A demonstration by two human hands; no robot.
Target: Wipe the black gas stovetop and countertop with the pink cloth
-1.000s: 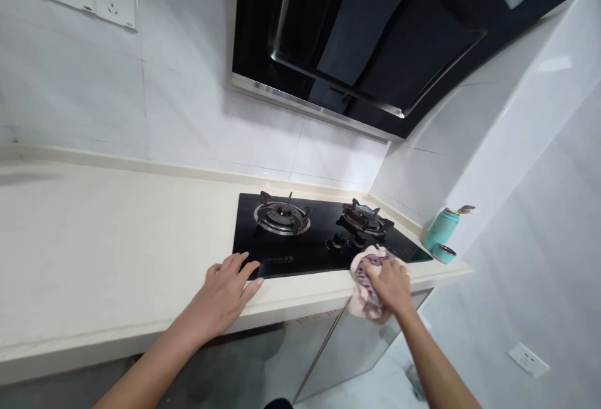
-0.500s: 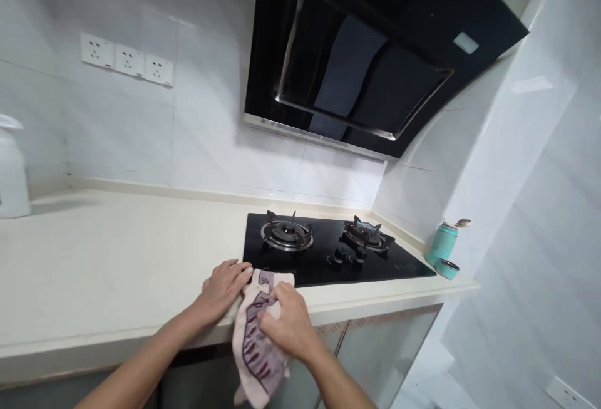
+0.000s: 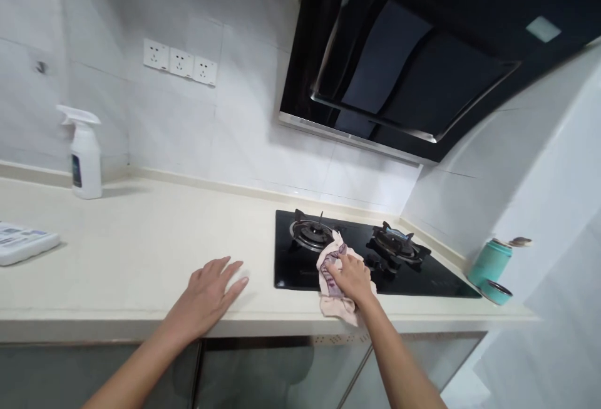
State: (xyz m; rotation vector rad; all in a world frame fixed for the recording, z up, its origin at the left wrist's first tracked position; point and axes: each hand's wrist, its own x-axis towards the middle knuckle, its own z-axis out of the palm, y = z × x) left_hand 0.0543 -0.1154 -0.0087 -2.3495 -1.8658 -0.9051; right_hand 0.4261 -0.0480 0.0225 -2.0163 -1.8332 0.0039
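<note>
My right hand (image 3: 351, 276) presses a pink and purple patterned cloth (image 3: 339, 305) onto the front of the black glass gas hob (image 3: 295, 274). The cloth is bunched under my fingers, and its lower end hangs over the counter's front edge. Behind it, the cloth's upper tip reaches the left burner (image 3: 312, 233). My left hand (image 3: 209, 296) is over the pale countertop (image 3: 154, 252), left of the hob, with its fingers spread and nothing in it. Whether the left palm touches the counter I cannot tell.
A white spray bottle (image 3: 87, 155) stands at the back left, with a white flat item (image 3: 25, 243) nearer the front. The right burner (image 3: 399, 243) is beyond my right hand. A teal jar (image 3: 491, 265) and small teal bowl (image 3: 496, 293) stand at far right. A black range hood (image 3: 375, 71) overhangs the hob.
My right hand has carried the cloth from the hob's front left corner rightward onto the glass. My left hand has come away from the cloth and hob corner. The view has turned left.
</note>
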